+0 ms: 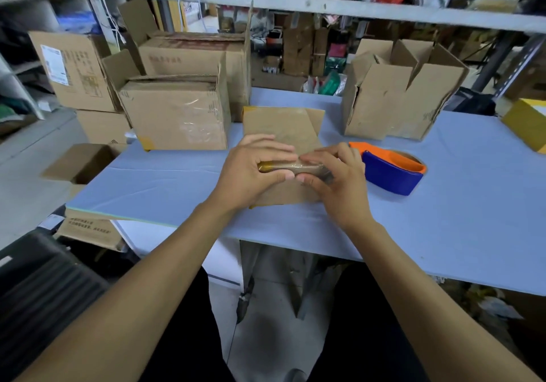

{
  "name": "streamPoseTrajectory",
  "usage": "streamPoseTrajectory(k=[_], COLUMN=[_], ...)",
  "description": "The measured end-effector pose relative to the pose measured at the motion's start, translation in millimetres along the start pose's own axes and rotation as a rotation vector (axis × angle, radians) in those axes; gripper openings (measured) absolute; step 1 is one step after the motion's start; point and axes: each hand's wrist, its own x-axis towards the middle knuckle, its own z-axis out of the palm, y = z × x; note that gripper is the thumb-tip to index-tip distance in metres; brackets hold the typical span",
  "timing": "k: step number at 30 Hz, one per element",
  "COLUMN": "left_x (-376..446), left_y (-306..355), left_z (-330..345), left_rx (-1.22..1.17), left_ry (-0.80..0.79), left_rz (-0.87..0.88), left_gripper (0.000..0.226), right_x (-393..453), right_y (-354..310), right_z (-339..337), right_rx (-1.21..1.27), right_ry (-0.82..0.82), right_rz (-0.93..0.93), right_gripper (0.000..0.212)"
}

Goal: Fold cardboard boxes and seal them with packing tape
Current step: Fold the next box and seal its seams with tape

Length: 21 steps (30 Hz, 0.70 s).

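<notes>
Both hands (254,166) (336,174) pinch the small box's (283,127) near edge.

Even daylight-like brightness, soft shadows, wide-angle edge bending, slight motion blur throughout.

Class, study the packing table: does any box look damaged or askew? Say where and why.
Yes. The open box at the table's far right looks battered: its side wall has a tear and its walls lean unevenly. The small box held in both hands looks intact.
</notes>
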Motion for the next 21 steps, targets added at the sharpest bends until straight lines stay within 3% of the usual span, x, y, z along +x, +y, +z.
streamPoseTrajectory(k=[6, 15, 18, 21], left_x=[-3.3, -3.8, -4.6, -2.2], left_y=[2.1, 12.9, 10.9, 17.3], left_z=[6.3, 7.6, 3.6, 9.2], left_rx=[-0.103, 0.046, 0.054, 0.044], left_ry=[0.086, 0.097, 0.045, 0.104], left_rz=[-0.043, -0.076, -0.052, -0.115], left_gripper=[0.027, 0.029, 0.033, 0.033], right_x=[-2.2, -0.7, 0.4, 1.3], right_y=[1.1, 13.9, 14.6, 14.6], right_z=[-0.6, -22.1, -25.5, -24.5], right_rx=[0.148, 0.083, 0.124, 0.217], right_ry=[-0.011, -0.123, -0.156, -0.142], right_rz=[0.085, 0.048, 0.077, 0.132], right_gripper=[0.025, 0.026, 0.026, 0.023])
